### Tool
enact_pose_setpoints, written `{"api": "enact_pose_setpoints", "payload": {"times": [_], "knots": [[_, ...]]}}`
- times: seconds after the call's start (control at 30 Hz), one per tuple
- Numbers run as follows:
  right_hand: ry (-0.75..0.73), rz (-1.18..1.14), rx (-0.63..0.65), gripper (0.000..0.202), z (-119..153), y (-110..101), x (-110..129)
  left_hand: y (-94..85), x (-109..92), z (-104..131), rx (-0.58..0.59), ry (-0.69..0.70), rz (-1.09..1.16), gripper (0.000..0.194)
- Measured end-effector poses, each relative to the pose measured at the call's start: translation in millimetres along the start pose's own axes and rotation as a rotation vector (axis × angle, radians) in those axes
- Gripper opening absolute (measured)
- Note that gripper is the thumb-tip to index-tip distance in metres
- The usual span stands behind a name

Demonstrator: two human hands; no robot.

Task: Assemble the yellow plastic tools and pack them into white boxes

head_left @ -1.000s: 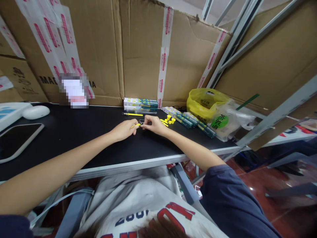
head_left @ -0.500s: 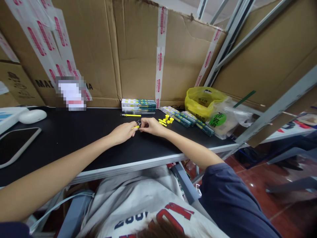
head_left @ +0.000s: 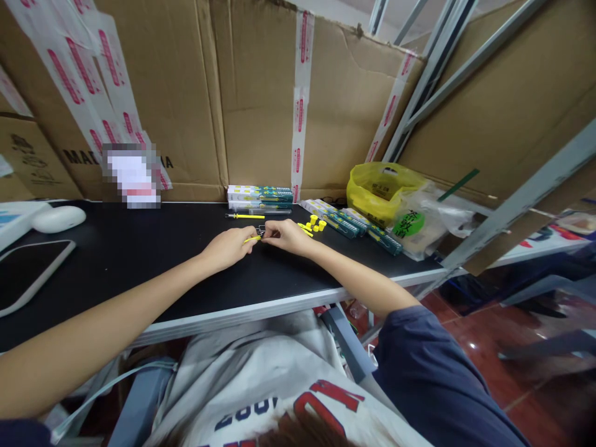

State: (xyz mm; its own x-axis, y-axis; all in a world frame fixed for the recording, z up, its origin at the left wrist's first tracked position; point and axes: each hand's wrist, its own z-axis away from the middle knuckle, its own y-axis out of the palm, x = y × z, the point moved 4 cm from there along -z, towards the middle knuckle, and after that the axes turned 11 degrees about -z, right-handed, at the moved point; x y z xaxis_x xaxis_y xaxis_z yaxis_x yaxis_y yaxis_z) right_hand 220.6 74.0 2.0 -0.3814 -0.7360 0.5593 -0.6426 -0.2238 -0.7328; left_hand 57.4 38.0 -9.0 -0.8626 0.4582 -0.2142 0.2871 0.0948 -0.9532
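My left hand (head_left: 229,249) is closed on a small yellow piece (head_left: 252,239) over the black tabletop. Right beside it, my right hand (head_left: 285,236) pinches at something too small to make out, near a small dark metal part (head_left: 261,230) between the hands. Behind the hands lies a thin yellow stick (head_left: 246,216) with a dark tip. Several small yellow pieces (head_left: 313,221) sit just right of my right hand. White and green boxes (head_left: 261,197) are stacked at the back, with more boxes (head_left: 342,223) lying to the right.
A yellow plastic bag (head_left: 372,192) and a clear bag with a green label (head_left: 412,223) stand at the right. At the left are a phone (head_left: 32,273) and a white rounded object (head_left: 60,219). Cardboard (head_left: 261,105) walls the table's back.
The yellow piece in my left hand has tilted slightly and shows more of its length. Both hands stay close together; the view has shifted slightly.
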Motion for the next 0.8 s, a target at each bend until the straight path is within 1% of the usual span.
{"api": "enact_pose_setpoints", "payload": {"times": [0.2,0.37,0.6,0.73,0.8], "knots": [[-0.006,0.012,0.037,0.016,2.1,-4.4,6.1,-2.7,-5.0,1.4,0.003,-0.002,-0.029,0.021],[-0.017,-0.015,0.077,0.010,3.1,-6.4,7.1,-0.8,-5.0,2.2,0.025,-0.014,-0.060,0.024],[-0.033,-0.065,0.080,0.013,1.5,-7.1,6.2,0.3,-5.3,2.2,0.022,-0.025,-0.090,0.025],[-0.031,-0.046,0.089,0.015,1.2,-4.0,6.8,1.2,-5.0,2.3,0.018,-0.014,-0.063,0.024],[-0.042,-0.070,0.066,0.017,1.1,-2.8,7.0,1.1,-3.9,2.1,0.006,-0.001,-0.036,0.024]]}}
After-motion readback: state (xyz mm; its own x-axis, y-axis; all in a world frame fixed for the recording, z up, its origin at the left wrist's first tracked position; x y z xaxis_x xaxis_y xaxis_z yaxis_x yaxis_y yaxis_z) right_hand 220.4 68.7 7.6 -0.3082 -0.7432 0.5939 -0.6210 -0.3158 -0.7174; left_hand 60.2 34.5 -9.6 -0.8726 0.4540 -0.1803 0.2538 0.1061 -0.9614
